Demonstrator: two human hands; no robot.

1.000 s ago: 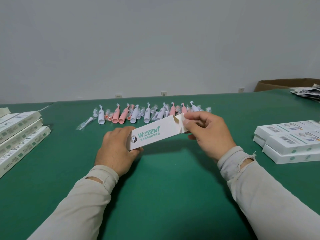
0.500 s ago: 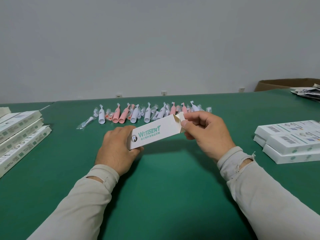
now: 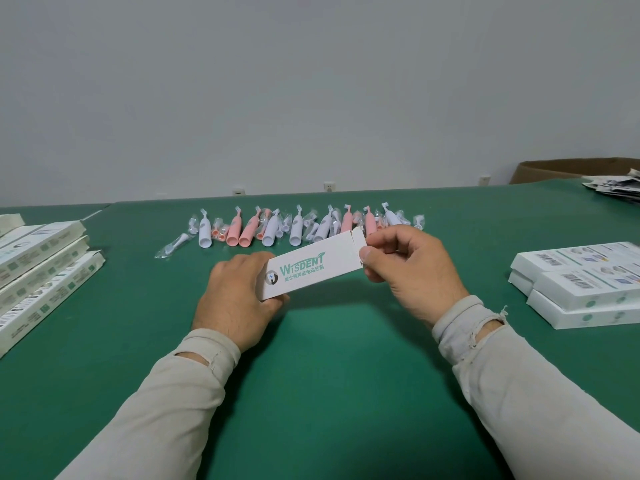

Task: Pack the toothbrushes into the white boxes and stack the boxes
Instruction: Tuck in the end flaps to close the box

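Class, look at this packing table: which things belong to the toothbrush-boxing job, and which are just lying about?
Part of the job:
- white Wisdent carton, held by left hand and right hand
- row of pink and white toothbrush handles
- stacked white boxes at right
- flat white cartons at left

Lying about:
- brown cardboard box
- pile of printed leaflets

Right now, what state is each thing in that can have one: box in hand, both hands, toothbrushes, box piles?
white box: held above the table, right end flap open
left hand: grips box's left end
right hand: pinches the end flap
toothbrushes: unpacked, lying in a row
boxes at right: closed, stacked
boxes at left: lying in a pile
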